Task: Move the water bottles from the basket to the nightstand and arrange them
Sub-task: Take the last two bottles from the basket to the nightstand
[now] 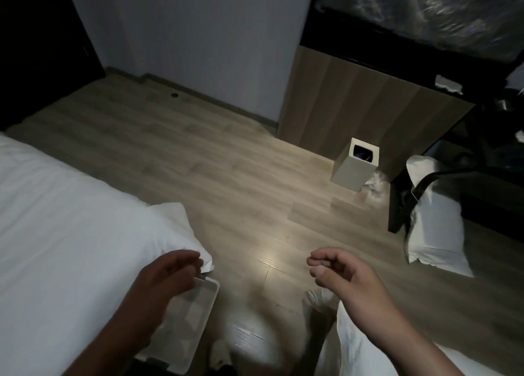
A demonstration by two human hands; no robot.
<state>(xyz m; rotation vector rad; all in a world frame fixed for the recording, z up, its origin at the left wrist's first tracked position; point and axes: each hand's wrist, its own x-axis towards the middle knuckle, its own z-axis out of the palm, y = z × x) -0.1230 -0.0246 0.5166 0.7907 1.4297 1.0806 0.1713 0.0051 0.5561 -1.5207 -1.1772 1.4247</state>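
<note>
Fetching is judged in hand; nothing is held in the loosely curled left hand (167, 276) or right hand (343, 273); bottles cannot be made out in the basket (209, 295) under the left; a reach down is needed.

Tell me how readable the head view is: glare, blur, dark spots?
Head view: dim overall; a glare patch on the floor between the shadowed left hand and the better-lit right hand; motion blur smears the lower centre beside the basket, whose contents are unreadable; wide-angle bending at the edges.
</note>
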